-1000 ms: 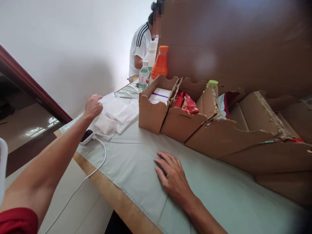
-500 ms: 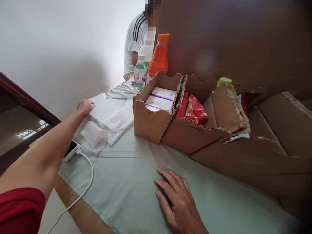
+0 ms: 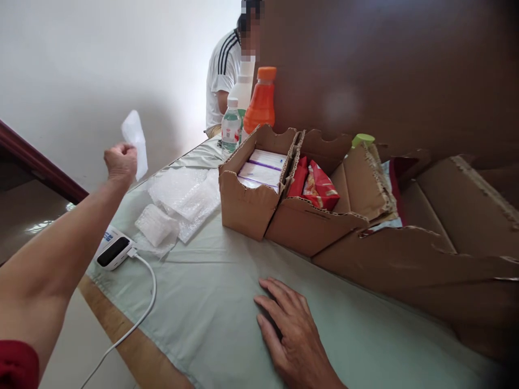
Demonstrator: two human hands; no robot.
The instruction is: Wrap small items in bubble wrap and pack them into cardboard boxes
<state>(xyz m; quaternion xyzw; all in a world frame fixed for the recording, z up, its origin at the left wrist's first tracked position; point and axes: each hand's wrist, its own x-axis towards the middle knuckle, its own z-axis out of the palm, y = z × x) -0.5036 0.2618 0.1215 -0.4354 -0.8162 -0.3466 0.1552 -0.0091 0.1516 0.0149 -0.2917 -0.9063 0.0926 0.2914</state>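
My left hand (image 3: 119, 162) is raised above the table's far left corner, closed on a small piece of bubble wrap (image 3: 133, 139) that sticks up from the fist. Below it lies a pile of bubble wrap sheets (image 3: 184, 197) and a small folded bubble wrap pouch (image 3: 156, 226). My right hand (image 3: 294, 327) rests flat, palm down, fingers spread, on the pale green cloth (image 3: 211, 302) at the near middle, holding nothing.
A row of open cardboard boxes runs along the right: one with white packs (image 3: 261, 167), one with red snack packets (image 3: 318, 186). A small white device (image 3: 114, 251) with a white cable lies near the left edge. Bottles (image 3: 261, 100) stand behind the boxes; another person (image 3: 225, 73) sits beyond.
My left hand reached to the bubble wrap pile, took one small piece and lifted it up and to the left. My right hand stayed flat on the cloth.
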